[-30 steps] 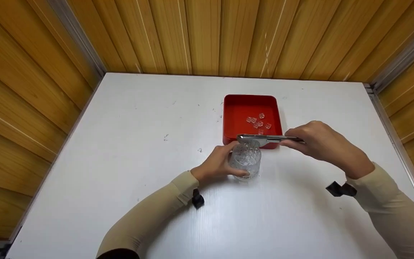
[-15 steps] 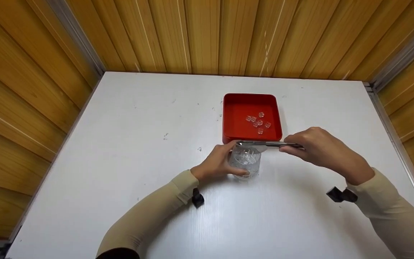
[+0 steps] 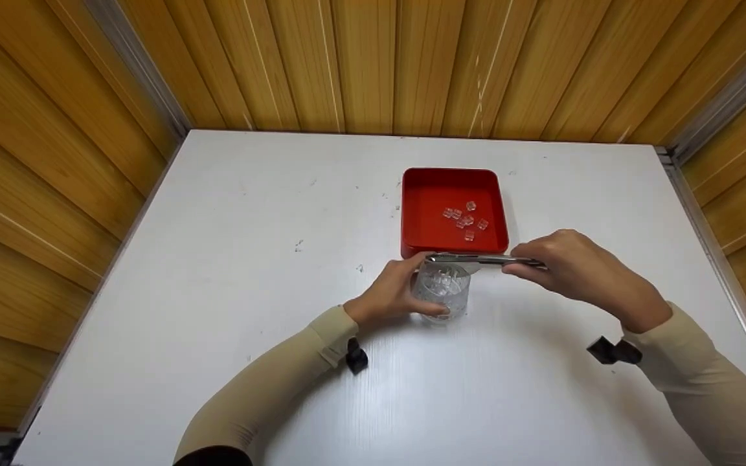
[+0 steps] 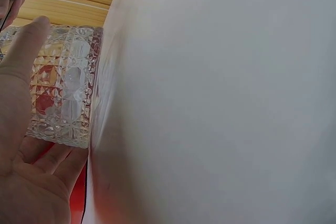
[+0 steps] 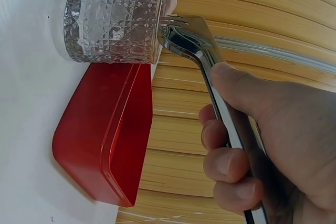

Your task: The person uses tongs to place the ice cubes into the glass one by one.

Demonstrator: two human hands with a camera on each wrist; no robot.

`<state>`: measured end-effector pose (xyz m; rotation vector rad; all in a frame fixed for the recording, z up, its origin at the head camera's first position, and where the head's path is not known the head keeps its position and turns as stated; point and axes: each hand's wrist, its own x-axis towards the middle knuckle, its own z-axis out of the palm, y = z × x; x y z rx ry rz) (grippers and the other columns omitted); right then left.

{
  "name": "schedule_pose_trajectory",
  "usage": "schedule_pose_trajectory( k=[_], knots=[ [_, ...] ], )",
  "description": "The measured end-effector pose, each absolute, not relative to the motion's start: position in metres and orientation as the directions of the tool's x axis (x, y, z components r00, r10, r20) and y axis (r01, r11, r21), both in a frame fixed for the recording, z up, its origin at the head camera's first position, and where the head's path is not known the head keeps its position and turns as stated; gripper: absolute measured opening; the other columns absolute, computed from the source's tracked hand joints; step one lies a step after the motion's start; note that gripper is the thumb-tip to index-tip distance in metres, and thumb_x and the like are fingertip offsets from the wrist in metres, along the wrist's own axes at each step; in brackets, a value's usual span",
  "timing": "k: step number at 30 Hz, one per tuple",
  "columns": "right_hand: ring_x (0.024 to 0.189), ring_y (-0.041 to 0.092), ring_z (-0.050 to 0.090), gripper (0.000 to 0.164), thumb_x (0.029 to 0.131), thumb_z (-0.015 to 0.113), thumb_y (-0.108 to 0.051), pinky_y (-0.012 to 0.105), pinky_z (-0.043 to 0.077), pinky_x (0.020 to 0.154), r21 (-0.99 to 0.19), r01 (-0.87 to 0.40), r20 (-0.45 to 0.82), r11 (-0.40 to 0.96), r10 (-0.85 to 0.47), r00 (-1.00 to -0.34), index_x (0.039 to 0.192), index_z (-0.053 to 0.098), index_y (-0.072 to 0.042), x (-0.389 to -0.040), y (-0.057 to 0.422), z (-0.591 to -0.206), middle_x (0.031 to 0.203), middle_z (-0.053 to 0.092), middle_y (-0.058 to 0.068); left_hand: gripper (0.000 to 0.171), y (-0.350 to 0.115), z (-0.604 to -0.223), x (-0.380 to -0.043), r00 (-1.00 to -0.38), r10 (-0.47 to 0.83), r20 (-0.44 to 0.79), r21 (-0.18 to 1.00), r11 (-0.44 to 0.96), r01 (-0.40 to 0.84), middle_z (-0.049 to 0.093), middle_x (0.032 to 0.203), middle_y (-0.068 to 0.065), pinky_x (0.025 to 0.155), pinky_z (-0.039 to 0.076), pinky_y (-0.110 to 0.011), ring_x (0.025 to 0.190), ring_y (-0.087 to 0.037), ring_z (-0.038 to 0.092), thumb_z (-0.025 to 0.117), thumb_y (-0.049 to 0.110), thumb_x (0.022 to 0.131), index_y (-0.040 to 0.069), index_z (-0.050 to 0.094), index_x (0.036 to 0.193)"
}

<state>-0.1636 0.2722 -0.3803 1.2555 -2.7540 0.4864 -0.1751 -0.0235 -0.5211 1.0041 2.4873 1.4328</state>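
Observation:
A clear cut-glass tumbler [image 3: 444, 294] stands on the white table. My left hand [image 3: 392, 294] holds it from the left side, thumb in front and fingers round the back. In the left wrist view, the thumb lies along the tumbler's [image 4: 63, 85] patterned wall. My right hand [image 3: 564, 272] grips metal serving tongs [image 3: 489, 259], held level across the top of the tumbler. Seen from the right wrist, the tongs' [image 5: 197, 43] forked and rounded ends sit right at the tumbler's rim. Clear pieces show inside the glass in the head view.
Just behind the tumbler is a red square tray [image 3: 421, 223] with several small clear cubes [image 3: 467, 221] in it. Small dark marks [image 3: 299, 246] dot the white table [image 3: 269, 194]. Wood-panelled walls [image 3: 366, 65] enclose the table at the back and sides.
The right hand and tongs have come down and toward the person, from above the tray's front edge to the tumbler's rim. The left hand and tumbler have stayed in place.

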Motion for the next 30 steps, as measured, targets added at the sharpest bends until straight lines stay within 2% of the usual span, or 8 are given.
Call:
schedule_pose_trajectory(
  k=[8,12,16,24,30],
  knots=[
    [0.054,0.002,0.041,0.019,0.088,0.083,-0.017,0.021,0.037,0.049,-0.255,-0.738,0.186,0.625,-0.717,-0.671,0.077,0.068,-0.015,-0.1631,0.2727,-0.3825,0.062,0.051,-0.013,0.087,-0.0238,-0.5218,-0.1751,-0.777,0.584,0.235,0.803,0.334,0.494,0.071,0.122,0.003,0.096,0.051,-0.022,0.107,-0.007,0.064,0.094,0.039,0.073,0.017,0.051,0.145],
    [0.056,0.004,0.047,0.013,0.087,0.084,-0.019,0.022,0.041,0.05,-0.25,-0.729,0.179,0.638,-0.709,-0.682,0.085,0.073,-0.012,-0.1631,0.273,-0.3839,0.069,0.063,-0.01,0.083,-0.0238,-0.5214,-0.1747,-0.778,0.585,0.229,0.807,0.333,0.488,0.072,0.121,0.003,0.095,0.051,-0.022,0.106,-0.006,0.065,0.094,0.038,0.074,0.016,0.053,0.142],
    [0.061,0.006,0.052,0.015,0.086,0.085,-0.021,0.023,0.046,0.053,-0.265,-0.71,0.162,0.652,-0.696,-0.7,0.094,0.077,-0.011,-0.1632,0.2738,-0.3852,0.079,0.071,-0.006,0.078,-0.0237,-0.5204,-0.1741,-0.78,0.586,0.22,0.811,0.334,0.48,0.072,0.12,0.002,0.093,0.052,-0.022,0.105,-0.006,0.065,0.094,0.037,0.074,0.014,0.055,0.138],
    [0.063,0.007,0.055,0.015,0.087,0.084,-0.022,0.024,0.049,0.055,-0.274,-0.699,0.156,0.661,-0.686,-0.71,0.096,0.078,-0.011,-0.1644,0.2739,-0.3871,0.082,0.074,-0.005,0.077,-0.0237,-0.5198,-0.1741,-0.788,0.578,0.212,0.81,0.346,0.472,0.071,0.119,0.003,0.09,0.052,-0.022,0.102,-0.007,0.064,0.094,0.039,0.074,0.015,0.056,0.135],
    [0.061,0.006,0.054,0.016,0.085,0.086,-0.021,0.024,0.048,0.054,-0.26,-0.73,0.21,0.632,-0.701,-0.681,0.094,0.078,-0.01,-0.1676,0.2755,-0.3889,0.081,0.074,-0.005,0.082,-0.024,-0.5205,-0.1751,-0.777,0.583,0.238,0.792,0.346,0.503,0.071,0.119,0.001,0.092,0.053,-0.024,0.101,-0.008,0.064,0.094,0.039,0.073,0.013,0.054,0.14]
  ],
)
